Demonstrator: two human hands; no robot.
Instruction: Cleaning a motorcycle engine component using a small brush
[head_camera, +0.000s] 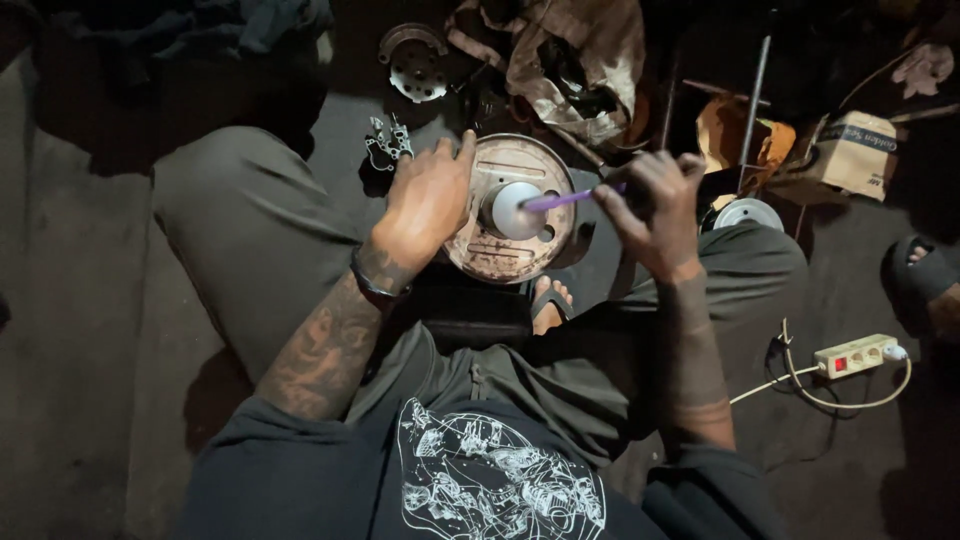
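Between your knees, propped over a dark block on the floor: one round metal plate (505, 215), rusty and smeared brown, face toward you, with raised ribs, a few round holes and a pale hub (512, 208) at its centre.

Condition: the hub looks light and fairly clean; the face around it is stained and dull all over (so, judging by that alone, most of the cleaning seems left to do, and only the middle looks attended to).

Tool: one slim purple-handled brush or stick (570, 198), its tip at the hub. I cannot tell what sort of head it has.

Your right hand (655, 215) is closed round the purple handle, fingers curled, well above the plate's right edge. Your left hand (425, 200) lies spread over the plate's left rim, fingers apart, steadying it rather than gripping.

Surrounding items, working outward:
- small bright metal fittings (388, 142) just left of the plate
- a second, perforated disc (417, 68) beyond them
- a crumpled, dirty rag (560, 60) behind the plate
- a thin metal rod (752, 105) standing to the right
- a small shiny lid (748, 213) near your right knee
- a cardboard box (850, 152) further right
- a white power strip (855, 355) with its cable on the floor at your right.
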